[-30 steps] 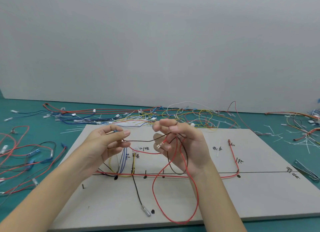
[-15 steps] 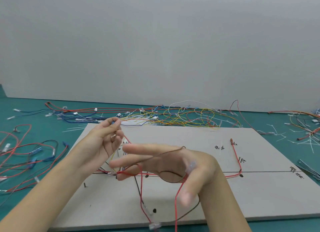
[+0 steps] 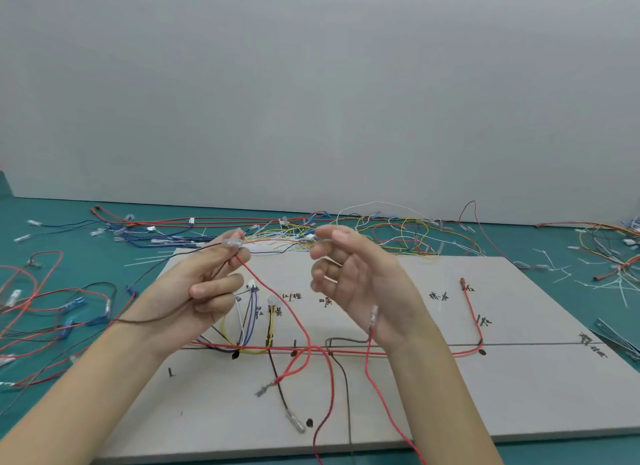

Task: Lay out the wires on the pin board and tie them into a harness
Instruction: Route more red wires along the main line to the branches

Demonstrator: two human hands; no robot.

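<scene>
The grey pin board (image 3: 519,395) lies in front of me with labels and short pins. Red, yellow, blue and white wires (image 3: 249,326) run along its drawn line, and one red wire (image 3: 471,312) bends up at the right. My left hand (image 3: 204,288) is raised over the board's left part. Its thumb and forefinger pinch a clear connector (image 3: 233,243) with a red wire (image 3: 277,298) trailing down, and a brown wire (image 3: 152,320) crosses its palm and wrist. My right hand (image 3: 360,281) hovers beside it with loosely curled fingers. A clear-tipped red wire (image 3: 372,329) hangs in front of its palm, not gripped.
A tangle of coloured wires (image 3: 398,229) lies behind the board on the teal mat. More red, black and blue wires (image 3: 52,308) spread out at the left. White cable ties (image 3: 557,267) and wire bundles sit at the right, with a thin metal tool (image 3: 616,336) near the board's right edge.
My right hand swept down and left across the board, then rose back to the right and let the wires go. My left hand now pinches the clear connector, and the red loop has dropped onto the board.
</scene>
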